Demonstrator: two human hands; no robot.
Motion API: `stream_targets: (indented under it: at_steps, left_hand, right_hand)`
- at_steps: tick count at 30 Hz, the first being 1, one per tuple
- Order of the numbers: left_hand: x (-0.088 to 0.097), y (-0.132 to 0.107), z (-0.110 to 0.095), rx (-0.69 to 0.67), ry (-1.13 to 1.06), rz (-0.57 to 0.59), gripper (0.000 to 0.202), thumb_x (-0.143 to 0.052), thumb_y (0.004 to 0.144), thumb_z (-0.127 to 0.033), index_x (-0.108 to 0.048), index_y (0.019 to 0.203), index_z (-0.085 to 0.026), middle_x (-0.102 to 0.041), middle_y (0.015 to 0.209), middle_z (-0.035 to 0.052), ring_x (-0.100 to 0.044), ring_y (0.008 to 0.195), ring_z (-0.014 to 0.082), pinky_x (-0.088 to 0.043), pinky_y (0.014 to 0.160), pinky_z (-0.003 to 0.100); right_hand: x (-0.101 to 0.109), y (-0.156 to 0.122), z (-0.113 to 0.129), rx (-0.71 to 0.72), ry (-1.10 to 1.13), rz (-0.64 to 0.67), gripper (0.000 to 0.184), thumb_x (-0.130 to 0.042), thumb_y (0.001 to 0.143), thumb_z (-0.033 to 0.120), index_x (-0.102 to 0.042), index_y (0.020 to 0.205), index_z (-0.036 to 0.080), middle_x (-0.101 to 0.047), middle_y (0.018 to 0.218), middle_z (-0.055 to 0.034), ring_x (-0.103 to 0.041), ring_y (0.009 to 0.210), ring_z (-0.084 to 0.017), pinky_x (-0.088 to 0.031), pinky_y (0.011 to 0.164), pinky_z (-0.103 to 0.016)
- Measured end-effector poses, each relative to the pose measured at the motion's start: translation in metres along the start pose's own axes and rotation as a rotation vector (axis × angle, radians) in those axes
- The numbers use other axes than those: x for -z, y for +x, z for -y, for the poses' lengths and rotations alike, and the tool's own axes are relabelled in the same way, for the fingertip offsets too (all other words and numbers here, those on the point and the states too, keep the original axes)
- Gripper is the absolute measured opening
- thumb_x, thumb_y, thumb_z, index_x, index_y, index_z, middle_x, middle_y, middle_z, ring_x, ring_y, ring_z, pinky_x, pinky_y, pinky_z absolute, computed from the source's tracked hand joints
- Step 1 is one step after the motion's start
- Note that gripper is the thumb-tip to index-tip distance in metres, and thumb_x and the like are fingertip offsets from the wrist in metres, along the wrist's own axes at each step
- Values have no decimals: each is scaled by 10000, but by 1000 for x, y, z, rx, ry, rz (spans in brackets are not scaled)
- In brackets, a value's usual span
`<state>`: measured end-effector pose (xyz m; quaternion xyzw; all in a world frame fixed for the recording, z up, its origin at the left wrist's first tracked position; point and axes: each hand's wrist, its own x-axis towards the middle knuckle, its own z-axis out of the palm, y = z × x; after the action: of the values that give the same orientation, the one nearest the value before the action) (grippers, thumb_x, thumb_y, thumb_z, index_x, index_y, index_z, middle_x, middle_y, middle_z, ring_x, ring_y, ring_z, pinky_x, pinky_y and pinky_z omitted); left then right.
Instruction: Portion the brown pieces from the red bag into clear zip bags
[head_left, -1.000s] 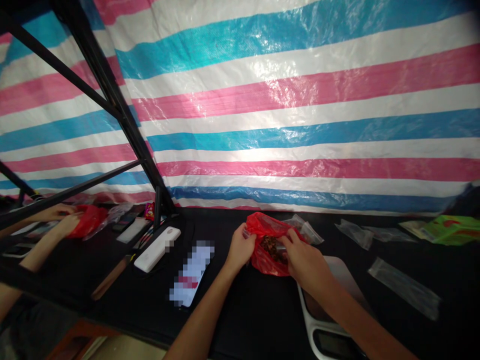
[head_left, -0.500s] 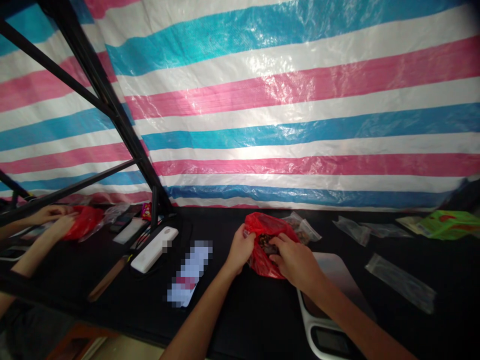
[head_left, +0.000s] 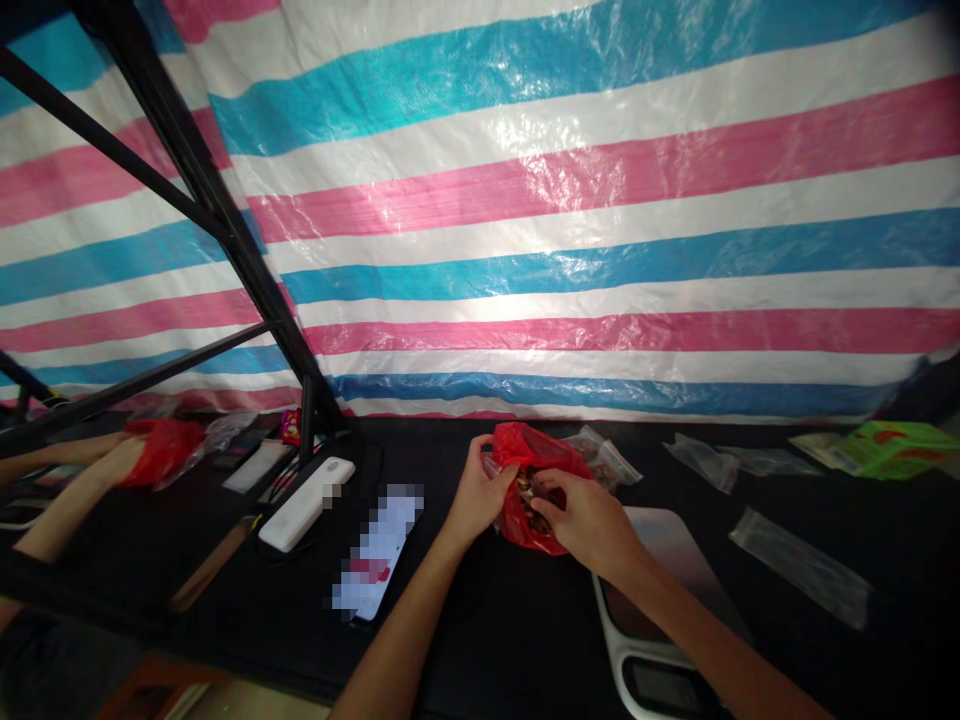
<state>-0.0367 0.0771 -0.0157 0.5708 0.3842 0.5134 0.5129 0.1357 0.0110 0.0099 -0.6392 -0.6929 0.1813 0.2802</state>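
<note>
My left hand (head_left: 474, 492) is closed on the edge of the red plastic bag (head_left: 517, 445), holding its mouth open on the black counter (head_left: 465, 640). That lets my right hand (head_left: 589, 522) curl its fingers (head_left: 544, 487) in at the brown pieces (head_left: 527, 498); whether they grip any, I cannot tell. The bag sits just beside the white kitchen scale (head_left: 667, 545).

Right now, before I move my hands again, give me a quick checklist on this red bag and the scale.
1. Left hand gripping the red plastic bag: ok.
2. Bag mouth open, dark brown pieces showing inside: ok.
3. Right hand at the bag mouth: ok.
4. Whether its fingers hold a piece: cannot tell.
5. Kitchen scale on the mat, right of the bag: ok.
6. Scale display reading: cannot tell, too dark.
</note>
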Motion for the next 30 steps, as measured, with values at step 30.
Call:
stream_targets:
  at_steps: [30]
  left_hand:
    - [5, -6, -9, -294, 211, 150, 711, -769, 892, -416, -355, 1448, -254, -578, 1206, 73, -614, 1063, 215, -489, 988, 388]
  right_hand:
    - [31, 4, 7, 154, 533, -80, 307, -642, 975, 446, -716, 1195, 246, -779, 1162, -59, -744, 1016, -243, -584, 929, -390]
